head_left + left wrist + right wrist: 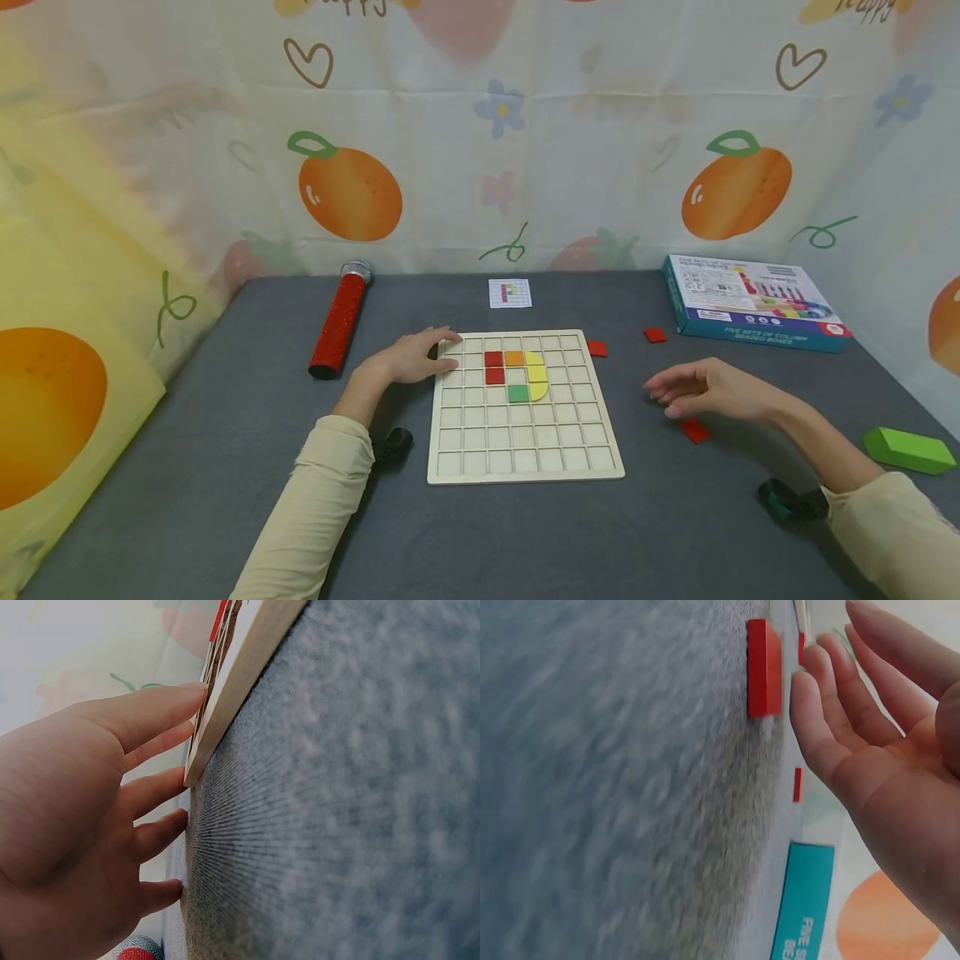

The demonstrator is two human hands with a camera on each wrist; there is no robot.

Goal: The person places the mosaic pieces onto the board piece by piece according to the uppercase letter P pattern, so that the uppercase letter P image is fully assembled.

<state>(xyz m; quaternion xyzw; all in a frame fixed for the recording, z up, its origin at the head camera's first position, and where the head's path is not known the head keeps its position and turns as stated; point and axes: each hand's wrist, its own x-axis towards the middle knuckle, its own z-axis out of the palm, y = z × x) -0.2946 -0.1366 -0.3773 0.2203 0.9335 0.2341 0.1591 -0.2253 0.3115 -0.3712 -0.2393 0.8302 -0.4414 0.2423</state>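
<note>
Your left hand (408,357) rested at the far-left corner of the pale gridded board (525,462), thumb and fingertips touching it, fingers spread and extended rather than wrapped round it; the left wrist view cut off most of the board. Your right hand (720,390) hung above the table, fingers loosely bent and holding nothing that showed. Just below those fingers, apart from them, lay a red tile (694,431). To the right of your left fingertips, coloured pieces (537,373) sat in the board's cells. Beyond your right fingers lay a second red tile (655,335) and, leftward against the board's right edge, a third red tile (597,349); you could not tell whether the board overlapped it. Farther off were a box (750,327), cropped in the right wrist view, and, beyond your left fingers, a card (510,293) printed too small to read.
</note>
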